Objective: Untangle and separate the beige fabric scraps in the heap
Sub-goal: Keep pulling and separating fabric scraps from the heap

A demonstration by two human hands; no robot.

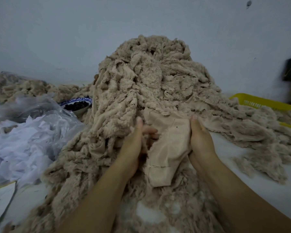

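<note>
At the front of the heap of fuzzy beige scraps, a smooth beige piece lies between both hands. The right hand pinches the piece's right edge. The left hand curls its fingers beside the piece; I cannot tell what it holds. White scraps and a bowl sit left of the heap, and a yellow basket sits right of it.

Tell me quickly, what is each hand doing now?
Left hand: fingers curled, gripping the fleecy beige scraps.
Right hand: gripping the edge of the smooth beige piece.
</note>
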